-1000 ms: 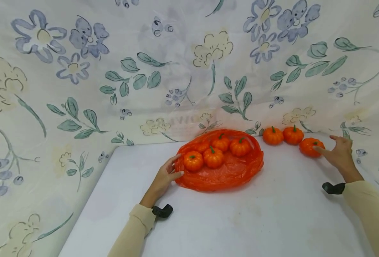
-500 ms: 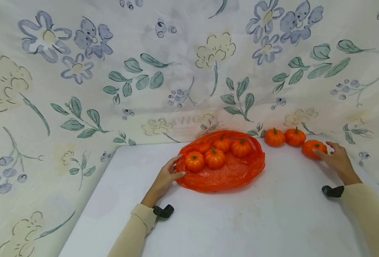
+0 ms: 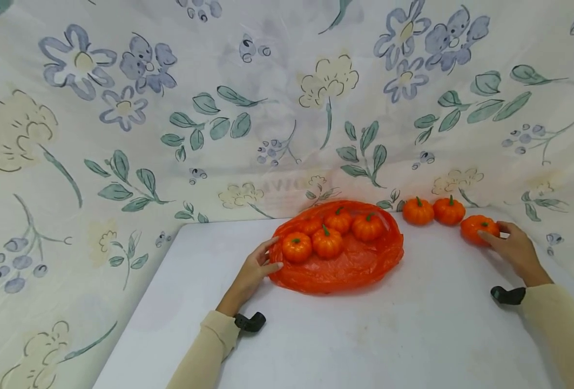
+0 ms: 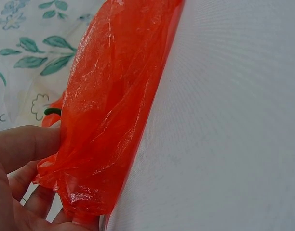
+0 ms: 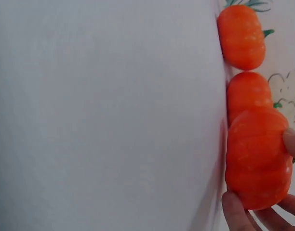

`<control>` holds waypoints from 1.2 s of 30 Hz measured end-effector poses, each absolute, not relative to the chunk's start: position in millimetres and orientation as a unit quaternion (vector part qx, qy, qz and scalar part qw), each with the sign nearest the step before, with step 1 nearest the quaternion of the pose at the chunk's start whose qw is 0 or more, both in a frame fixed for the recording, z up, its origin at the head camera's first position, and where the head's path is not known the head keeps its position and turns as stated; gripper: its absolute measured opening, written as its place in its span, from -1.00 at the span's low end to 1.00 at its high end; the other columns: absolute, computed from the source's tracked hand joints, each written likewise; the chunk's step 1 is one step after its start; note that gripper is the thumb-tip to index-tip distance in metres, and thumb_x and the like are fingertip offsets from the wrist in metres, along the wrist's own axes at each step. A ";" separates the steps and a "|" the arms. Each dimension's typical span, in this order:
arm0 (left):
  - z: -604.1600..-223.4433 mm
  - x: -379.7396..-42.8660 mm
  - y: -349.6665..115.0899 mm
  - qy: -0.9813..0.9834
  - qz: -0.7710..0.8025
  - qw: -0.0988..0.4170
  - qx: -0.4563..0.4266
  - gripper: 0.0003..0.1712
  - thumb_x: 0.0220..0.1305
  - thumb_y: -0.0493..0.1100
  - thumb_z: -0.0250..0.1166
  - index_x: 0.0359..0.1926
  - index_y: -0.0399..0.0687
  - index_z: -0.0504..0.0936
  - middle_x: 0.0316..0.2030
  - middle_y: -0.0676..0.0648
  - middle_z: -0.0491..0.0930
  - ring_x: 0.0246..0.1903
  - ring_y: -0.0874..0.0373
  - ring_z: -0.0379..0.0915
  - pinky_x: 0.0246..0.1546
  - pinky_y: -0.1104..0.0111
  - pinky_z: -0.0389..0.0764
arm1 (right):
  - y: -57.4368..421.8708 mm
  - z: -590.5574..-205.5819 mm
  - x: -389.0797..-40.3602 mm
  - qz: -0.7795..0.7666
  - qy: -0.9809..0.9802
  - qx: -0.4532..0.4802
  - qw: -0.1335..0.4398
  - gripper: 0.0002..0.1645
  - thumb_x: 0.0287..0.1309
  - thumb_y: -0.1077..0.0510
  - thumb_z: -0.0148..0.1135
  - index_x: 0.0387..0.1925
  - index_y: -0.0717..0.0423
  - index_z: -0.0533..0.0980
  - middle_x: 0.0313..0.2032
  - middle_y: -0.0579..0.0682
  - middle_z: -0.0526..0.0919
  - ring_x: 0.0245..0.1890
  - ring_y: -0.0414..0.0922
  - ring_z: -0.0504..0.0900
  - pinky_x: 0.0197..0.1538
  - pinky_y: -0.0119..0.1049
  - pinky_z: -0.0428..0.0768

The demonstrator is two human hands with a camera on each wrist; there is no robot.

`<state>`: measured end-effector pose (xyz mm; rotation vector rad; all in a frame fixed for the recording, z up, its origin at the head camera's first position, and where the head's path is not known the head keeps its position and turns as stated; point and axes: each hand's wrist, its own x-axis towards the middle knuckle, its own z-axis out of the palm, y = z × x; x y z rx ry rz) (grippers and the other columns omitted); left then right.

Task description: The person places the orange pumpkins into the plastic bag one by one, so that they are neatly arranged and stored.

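A crinkled, see-through red plastic bag (image 3: 350, 270) is spread in a round shape on the table. Several small orange pumpkins (image 3: 328, 242) with green stems sit in it, bunched toward its left and back. At the bag's left rim, my left hand (image 3: 254, 270) holds the plastic, its thumb on the near side and the fingers round the outside in the left wrist view. On the right, my right hand (image 3: 517, 251) has its thumb and fingers about one toy-like pumpkin (image 5: 258, 159), pinching its right side. This pumpkin (image 3: 479, 230) is low over the tabletop.
Two more pumpkins (image 3: 418, 211) stand side by side at the back edge, between the bag and my right hand. A floral sheet (image 3: 194, 135) hangs behind the white table (image 3: 364, 335). Each wrist wears a black camera (image 3: 250, 322).
My right hand has closed in round the far-right pumpkin, its fingers coming down onto its side. The left hand keeps its place at the bag's rim. The head view has shifted slightly.
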<state>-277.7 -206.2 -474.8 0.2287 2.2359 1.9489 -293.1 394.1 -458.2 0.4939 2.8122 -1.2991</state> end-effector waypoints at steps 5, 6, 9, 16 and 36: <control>-476.4 -277.8 -205.7 0.743 0.659 0.085 0.077 -0.20 0.25 -0.32 0.30 0.47 0.15 0.29 0.53 -0.04 0.11 0.50 -0.08 0.06 0.44 0.03 0.29 | 387.7 -453.0 -288.6 -0.433 0.889 0.151 -0.019 0.29 0.24 -0.51 -0.02 0.54 0.33 -0.21 0.45 0.54 -0.07 0.33 0.46 0.09 0.33 0.38 0.28; -476.3 -277.9 -205.8 0.742 0.661 0.083 0.076 -0.20 0.24 -0.32 0.31 0.47 0.14 0.29 0.53 -0.05 0.12 0.49 -0.08 0.06 0.43 0.03 0.29 | 385.4 -451.1 -288.1 -0.437 0.887 0.145 -0.024 0.29 0.23 -0.51 -0.01 0.54 0.31 -0.21 0.45 0.54 -0.07 0.34 0.47 0.09 0.32 0.38 0.29; -477.9 -277.0 -207.6 0.742 0.662 0.081 0.072 -0.21 0.24 -0.32 0.31 0.47 0.12 0.29 0.53 -0.06 0.11 0.49 -0.09 0.06 0.44 0.03 0.28 | 375.2 -446.5 -287.6 -0.443 0.889 0.114 -0.030 0.24 0.26 -0.49 -0.02 0.55 0.27 -0.19 0.45 0.53 -0.03 0.33 0.47 0.13 0.31 0.36 0.32; -475.2 -277.0 -204.8 0.742 0.662 0.079 0.069 -0.22 0.25 -0.31 0.30 0.46 0.16 0.30 0.53 -0.04 0.11 0.50 -0.08 0.05 0.44 0.02 0.27 | 340.6 -428.0 -285.8 -0.463 0.885 0.045 -0.029 0.12 0.33 -0.37 0.04 0.56 0.22 -0.13 0.46 0.50 -0.02 0.35 0.47 0.17 0.28 0.37 0.34; -476.9 -279.2 -204.3 0.745 0.656 0.085 0.082 -0.22 0.28 -0.30 0.30 0.48 0.14 0.28 0.53 -0.06 0.09 0.45 -0.10 0.11 0.37 0.09 0.40 | 208.5 -419.4 -287.5 -0.453 0.886 -0.101 -0.011 -0.09 0.25 -0.25 0.27 0.46 0.08 0.23 0.38 0.26 0.33 0.24 0.26 0.44 0.12 0.12 0.64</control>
